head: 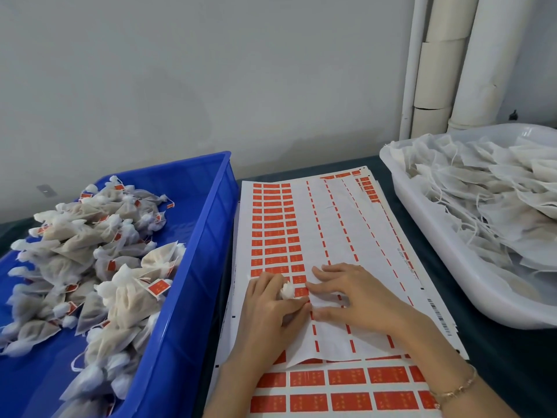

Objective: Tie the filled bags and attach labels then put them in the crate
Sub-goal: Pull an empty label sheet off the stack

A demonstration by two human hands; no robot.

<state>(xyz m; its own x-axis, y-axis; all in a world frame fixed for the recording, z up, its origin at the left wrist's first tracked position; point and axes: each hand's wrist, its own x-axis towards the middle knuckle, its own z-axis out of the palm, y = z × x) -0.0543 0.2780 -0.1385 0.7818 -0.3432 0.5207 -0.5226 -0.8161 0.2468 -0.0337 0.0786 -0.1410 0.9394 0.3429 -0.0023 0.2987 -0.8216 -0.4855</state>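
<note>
A sheet of red labels [274,224] lies in the middle of the dark table. My left hand [271,306] rests on it and grips a small white filled bag [287,291], whose gathered top pokes out between the fingers. My right hand [352,294] lies beside it on the sheet, fingers spread, its fingertips at a red label [301,292] next to the bag. On the left stands the blue crate [208,224], holding several tied bags with red labels [120,267].
A white tub [428,233] at the right holds several untied bags with loose strings [488,191]. More label sheets [346,387] lie under the top one near me. White pipes [446,61] run up the grey wall behind the tub.
</note>
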